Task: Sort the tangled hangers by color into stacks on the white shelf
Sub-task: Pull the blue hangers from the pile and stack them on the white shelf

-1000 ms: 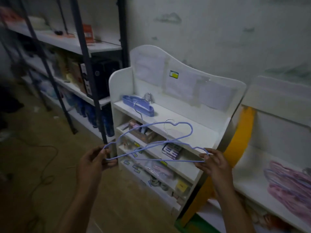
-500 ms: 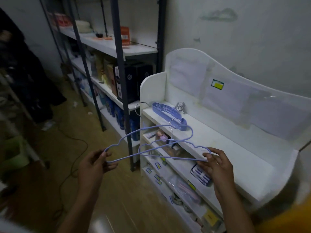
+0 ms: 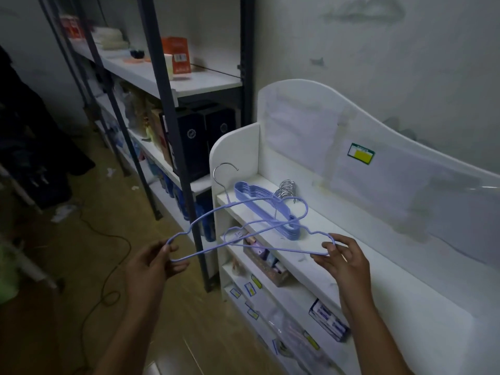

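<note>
The left hand (image 3: 154,262) pinches one end of the 2 crossed blue wire hangers (image 3: 243,231), fingers curled narrow around the thin rod. The right hand (image 3: 345,259) pinches the other end between thumb and fingertips. Both hangers have wavy shoulders and silver hooks and hover over the shelf's (image 3: 359,255) left front edge. A blue stack (image 3: 266,204) lies at its left end.

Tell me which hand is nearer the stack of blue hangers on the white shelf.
Right. The right hand is just below and right of the stack of blue hangers; the left hand is farther off, out past the white shelf.
</note>
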Action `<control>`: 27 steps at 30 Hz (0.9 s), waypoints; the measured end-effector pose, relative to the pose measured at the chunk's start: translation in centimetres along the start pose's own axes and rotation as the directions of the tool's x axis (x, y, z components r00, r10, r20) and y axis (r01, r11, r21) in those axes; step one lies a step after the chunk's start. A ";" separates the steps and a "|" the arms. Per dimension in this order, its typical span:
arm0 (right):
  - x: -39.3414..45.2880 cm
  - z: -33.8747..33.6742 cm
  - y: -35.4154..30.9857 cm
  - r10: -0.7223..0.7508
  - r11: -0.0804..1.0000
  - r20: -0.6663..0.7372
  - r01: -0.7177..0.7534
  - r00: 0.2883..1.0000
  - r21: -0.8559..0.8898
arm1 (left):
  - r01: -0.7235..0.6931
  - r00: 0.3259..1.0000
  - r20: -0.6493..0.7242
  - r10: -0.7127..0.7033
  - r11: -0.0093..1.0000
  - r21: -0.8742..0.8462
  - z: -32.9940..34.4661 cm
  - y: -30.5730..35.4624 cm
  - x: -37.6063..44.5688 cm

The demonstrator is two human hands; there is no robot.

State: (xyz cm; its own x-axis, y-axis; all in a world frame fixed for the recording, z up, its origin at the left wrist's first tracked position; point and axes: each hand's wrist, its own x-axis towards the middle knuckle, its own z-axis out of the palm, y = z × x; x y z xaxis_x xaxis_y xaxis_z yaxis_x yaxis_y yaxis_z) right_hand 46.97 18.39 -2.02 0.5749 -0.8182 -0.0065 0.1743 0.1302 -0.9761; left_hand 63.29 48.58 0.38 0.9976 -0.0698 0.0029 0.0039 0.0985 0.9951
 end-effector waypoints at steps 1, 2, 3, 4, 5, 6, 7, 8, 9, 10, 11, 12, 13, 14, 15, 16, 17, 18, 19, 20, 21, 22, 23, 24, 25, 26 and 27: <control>0.5 0.0 0.1 0.003 1.000 -0.008 -0.003 1.000 0.002 | 0.005 1.000 0.006 -0.005 1.000 -0.001 0.5 -0.1 0.6; 1.0 0.0 0.0 0.006 1.000 -0.016 -0.006 1.000 0.008 | 0.009 1.000 0.013 -0.009 1.000 -0.004 1.0 -0.2 1.1; 1.5 -0.1 -0.1 0.007 1.000 -0.024 -0.007 1.000 0.012 | 0.012 1.000 0.021 -0.012 1.000 -0.006 1.6 -0.2 1.7; 2.0 -0.1 -0.2 0.009 1.000 -0.033 -0.008 0.999 0.013 | 0.014 0.999 0.029 -0.014 1.000 -0.006 2.1 -0.2 2.3; 2.6 0.0 -0.2 0.009 1.000 -0.042 -0.009 0.999 0.010 | 0.015 0.999 0.037 -0.015 1.000 -0.002 2.7 -0.2 2.9; 3.1 0.1 -0.3 0.007 1.000 -0.052 -0.007 0.999 0.006 | 0.017 0.999 0.046 -0.017 1.000 0.002 3.2 -0.1 3.6; 3.5 0.2 -0.2 0.005 1.000 -0.062 -0.004 0.998 0.002 | 0.018 0.998 0.059 -0.018 1.000 0.005 3.8 -0.1 4.3; 3.9 0.4 -0.2 0.001 1.000 -0.074 -0.001 0.997 0.001 | 0.019 0.997 0.074 -0.019 1.000 0.004 4.3 -0.1 5.0; 4.3 0.5 -0.1 -0.004 1.000 -0.086 0.004 0.996 0.001 | 0.021 0.996 0.089 -0.021 1.000 0.001 4.9 -0.1 5.8; 4.7 0.7 0.0 -0.009 1.000 -0.097 0.009 0.995 0.003 | 0.022 0.994 0.105 -0.022 1.000 0.001 5.4 -0.2 6.6; 5.1 0.8 0.1 -0.014 1.000 -0.107 0.014 0.994 0.004 | 0.019 0.992 0.123 -0.019 1.000 0.007 5.9 -0.4 7.6; 5.6 1.0 0.1 -0.016 1.000 -0.120 0.018 0.993 0.009 | 0.014 0.989 0.144 -0.016 1.000 0.016 6.5 -0.6 8.7; 6.1 1.2 0.1 -0.019 1.000 -0.136 0.021 0.991 0.017 | 0.011 0.986 0.165 -0.015 1.000 0.028 7.1 -0.8 9.9; 6.6 1.6 0.0 -0.023 0.999 -0.152 0.027 0.988 0.025 | 0.008 0.983 0.185 -0.016 0.999 0.043 7.6 -1.0 11.1; 7.2 2.0 0.0 -0.029 0.999 -0.171 0.035 0.985 0.030 | 0.003 0.978 0.206 -0.014 0.999 0.052 8.2 -1.1 12.4; 7.7 2.5 0.1 -0.036 0.999 -0.187 0.042 0.982 0.031 | -0.002 0.974 0.225 -0.011 0.998 0.056 8.8 -1.2 13.8; 8.3 3.1 0.2 -0.037 0.999 -0.206 0.045 0.978 0.031 | -0.003 0.971 0.240 -0.012 0.998 0.062 9.4 -1.2 15.1; 8.7 3.8 0.2 -0.040 0.998 -0.222 0.048 0.974 0.035 | 0.000 0.967 0.253 -0.017 0.998 0.068 10.0 -1.0 16.3; 9.2 4.5 0.4 -0.046 0.997 -0.238 0.058 0.970 0.041 | 0.007 0.964 0.266 -0.023 0.998 0.061 10.6 -0.9 17.6; 9.7 5.3 0.6 -0.050 0.997 -0.250 0.064 0.967 0.047 | 0.019 0.960 0.280 -0.031 0.999 0.046 11.1 -0.9 18.9; 10.2 6.2 0.9 -0.044 0.997 -0.261 0.060 0.964 0.051 | 0.030 0.956 0.291 -0.037 0.999 0.031 11.4 -0.9 20.0; 10.7 7.0 1.3 -0.035 0.997 -0.273 0.052 0.961 0.054 | 0.036 0.954 0.298 -0.041 0.999 0.023 11.7 -1.0 21.1; 11.1 7.7 1.8 -0.029 0.997 -0.288 0.047 0.957 0.057 | 0.038 0.951 0.305 -0.043 0.999 0.022 12.0 -1.2 22.2; 11.4 8.4 2.3 -0.025 0.997 -0.300 0.046 0.954 0.063 | 0.041 0.949 0.313 -0.046 0.999 0.024 12.2 -1.4 23.1; 11.6 9.1 2.8 -0.022 0.997 -0.312 0.045 0.950 0.069 | 0.046 0.945 0.323 -0.052 0.999 0.025 12.3 -1.8 24.1; 11.8 9.8 3.3 -0.013 0.996 -0.321 0.040 0.947 0.077 | 0.052 0.940 0.336 -0.058 0.998 0.029 12.4 -2.1 25.1; 11.9 10.4 3.9 0.000 0.996 -0.336 0.030 0.942 0.084 | 0.056 0.933 0.353 -0.066 0.998 0.036 12.5 -2.3 26.0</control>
State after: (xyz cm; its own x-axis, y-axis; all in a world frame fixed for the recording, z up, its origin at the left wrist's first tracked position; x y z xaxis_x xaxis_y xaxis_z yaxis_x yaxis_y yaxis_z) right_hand 62.75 14.99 -3.68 0.2726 -0.9589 -0.0791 0.2579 0.1520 -0.9541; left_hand 88.30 34.11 -0.59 0.9061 -0.4221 -0.0278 0.0578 0.0583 0.9966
